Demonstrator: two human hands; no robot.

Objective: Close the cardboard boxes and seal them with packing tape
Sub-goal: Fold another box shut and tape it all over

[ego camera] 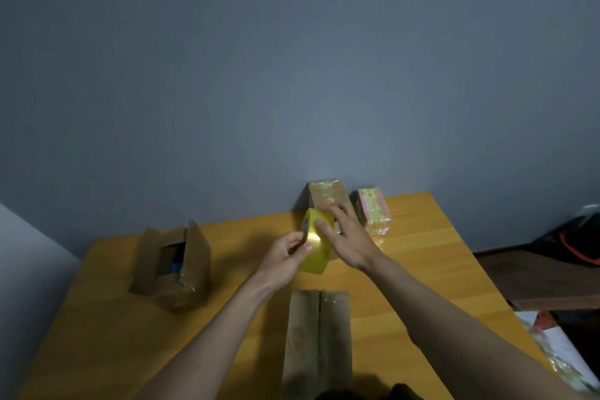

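Observation:
I hold a yellow roll of packing tape (pixel 316 248) above the middle of the wooden table (pixel 431 256). My left hand (pixel 285 258) grips the roll at its near-left rim, fingers curled round it. My right hand (pixel 345 235) lies over the roll's top right with the thumb pressed on the tape surface. Below my hands a cardboard box (pixel 316 341) lies with both flaps folded shut and a seam down its middle. To the left stands another cardboard box (pixel 172 265) with flaps up and something blue inside.
Two tape-wrapped boxes stand against the grey wall: a brown one (pixel 326 193) behind my right hand and a pink-and-yellow one (pixel 373 211) beside it. A dark wooden board (pixel 545 279) and printed paper (pixel 558 347) lie off the table's right edge.

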